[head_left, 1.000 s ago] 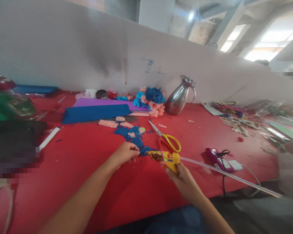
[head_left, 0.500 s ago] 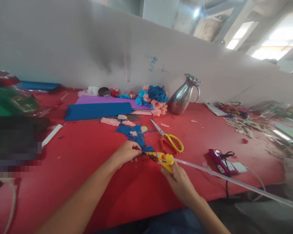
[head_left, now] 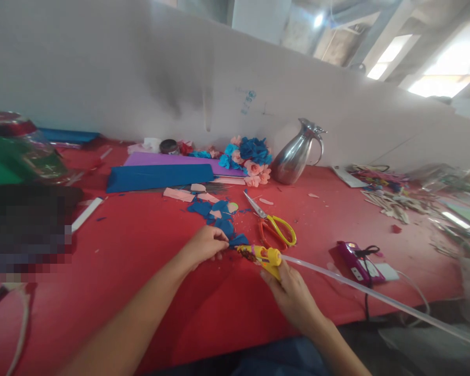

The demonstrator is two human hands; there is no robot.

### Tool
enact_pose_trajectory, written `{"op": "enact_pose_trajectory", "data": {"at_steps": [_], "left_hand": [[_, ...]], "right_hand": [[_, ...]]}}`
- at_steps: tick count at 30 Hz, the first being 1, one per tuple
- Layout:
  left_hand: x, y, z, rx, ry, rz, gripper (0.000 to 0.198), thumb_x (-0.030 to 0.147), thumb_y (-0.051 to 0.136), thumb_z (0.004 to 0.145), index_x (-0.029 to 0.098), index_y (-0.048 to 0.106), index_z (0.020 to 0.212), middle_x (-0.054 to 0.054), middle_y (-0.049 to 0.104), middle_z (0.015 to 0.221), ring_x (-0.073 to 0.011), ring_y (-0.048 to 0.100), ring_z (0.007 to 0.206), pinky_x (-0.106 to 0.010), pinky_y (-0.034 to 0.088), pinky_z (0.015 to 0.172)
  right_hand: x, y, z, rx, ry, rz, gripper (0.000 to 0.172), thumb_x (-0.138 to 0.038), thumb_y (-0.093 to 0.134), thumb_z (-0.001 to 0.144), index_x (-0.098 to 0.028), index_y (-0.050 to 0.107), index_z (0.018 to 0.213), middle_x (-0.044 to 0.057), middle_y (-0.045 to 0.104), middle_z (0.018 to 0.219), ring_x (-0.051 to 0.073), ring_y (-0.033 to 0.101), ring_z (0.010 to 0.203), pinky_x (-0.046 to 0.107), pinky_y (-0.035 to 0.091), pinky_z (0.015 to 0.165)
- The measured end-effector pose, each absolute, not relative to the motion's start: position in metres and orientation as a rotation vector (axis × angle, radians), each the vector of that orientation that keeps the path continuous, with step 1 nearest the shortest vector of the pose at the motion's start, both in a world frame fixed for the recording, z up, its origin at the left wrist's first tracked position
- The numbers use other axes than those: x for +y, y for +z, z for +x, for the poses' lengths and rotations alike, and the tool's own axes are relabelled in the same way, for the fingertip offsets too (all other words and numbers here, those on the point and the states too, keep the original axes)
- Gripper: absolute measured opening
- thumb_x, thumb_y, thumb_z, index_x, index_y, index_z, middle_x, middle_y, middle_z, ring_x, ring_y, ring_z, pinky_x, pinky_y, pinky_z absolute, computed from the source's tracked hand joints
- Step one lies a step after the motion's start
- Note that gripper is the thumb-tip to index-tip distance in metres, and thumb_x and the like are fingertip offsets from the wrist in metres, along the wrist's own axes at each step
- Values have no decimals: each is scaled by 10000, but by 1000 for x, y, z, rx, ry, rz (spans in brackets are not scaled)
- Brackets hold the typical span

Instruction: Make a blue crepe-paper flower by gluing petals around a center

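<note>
My right hand [head_left: 292,293] grips a yellow glue gun [head_left: 267,257] with a long clear glue stick [head_left: 360,292] trailing out to the right. The gun's nozzle points left at a small blue paper piece [head_left: 238,241]. My left hand [head_left: 206,244] pinches that blue piece against the red table [head_left: 141,271], fingers closed on it. More blue and pink paper cut-outs [head_left: 215,210] lie just beyond my left hand.
Yellow-handled scissors [head_left: 272,223] lie right of the cut-outs. A steel jug [head_left: 295,154], paper flowers [head_left: 248,159], blue [head_left: 159,177] and purple sheets stand at the back. A purple device with a cord [head_left: 358,261] lies right. Craft sticks [head_left: 391,203] litter the far right.
The glue gun's nozzle has moved left, closer to the blue piece under my left fingers. My view has shifted slightly; both hands stay in about the same place.
</note>
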State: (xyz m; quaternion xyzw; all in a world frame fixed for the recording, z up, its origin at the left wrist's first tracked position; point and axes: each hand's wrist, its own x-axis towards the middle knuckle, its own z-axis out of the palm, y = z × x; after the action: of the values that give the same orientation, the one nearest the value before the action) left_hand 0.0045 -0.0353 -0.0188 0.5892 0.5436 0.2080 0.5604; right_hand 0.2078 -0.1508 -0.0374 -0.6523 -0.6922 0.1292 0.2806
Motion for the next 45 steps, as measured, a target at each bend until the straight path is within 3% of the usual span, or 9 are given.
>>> {"op": "enact_pose_trajectory", "data": {"at_steps": [11, 18, 28, 37, 45], "left_hand": [[-35, -19, 5, 1291, 478, 1377, 68, 124, 558, 678, 153, 619, 669, 24, 563, 463, -119, 535, 421, -197, 353, 388], [-33, -21, 2, 1257, 496, 1359, 54, 165, 586, 654, 149, 631, 629, 10, 585, 472, -124, 549, 436, -206, 359, 400], [-32, -23, 3, 1267, 478, 1361, 80, 175, 594, 659, 147, 653, 612, 14, 566, 435, -112, 532, 423, -196, 352, 397], [-32, -22, 2, 1265, 452, 1377, 84, 168, 593, 675, 145, 663, 634, 19, 559, 429, -99, 492, 401, -197, 344, 396], [-31, -25, 3, 1268, 459, 1386, 70, 175, 602, 667, 148, 657, 633, 16, 565, 440, -110, 524, 423, -199, 353, 403]], "right_hand": [[-151, -25, 209, -1875, 358, -1694, 234, -350, 421, 894, -176, 562, 960, 96, 717, 756, 247, 682, 680, 291, 466, 562], [-146, -8, 211, -1808, 421, -1687, 310, -354, 405, 886, -126, 549, 1039, 51, 658, 629, 186, 578, 505, 257, 360, 459], [-137, -15, 205, -1773, 477, -1747, 396, -379, 405, 864, -88, 550, 1089, 44, 623, 579, 192, 555, 476, 261, 331, 452], [-133, -16, 200, -1752, 495, -1753, 370, -365, 405, 860, -105, 553, 1079, 62, 650, 634, 202, 585, 518, 261, 352, 469], [-138, -17, 203, -1780, 435, -1731, 334, -365, 419, 857, -97, 575, 983, 25, 574, 538, 169, 497, 443, 256, 285, 433]]}}
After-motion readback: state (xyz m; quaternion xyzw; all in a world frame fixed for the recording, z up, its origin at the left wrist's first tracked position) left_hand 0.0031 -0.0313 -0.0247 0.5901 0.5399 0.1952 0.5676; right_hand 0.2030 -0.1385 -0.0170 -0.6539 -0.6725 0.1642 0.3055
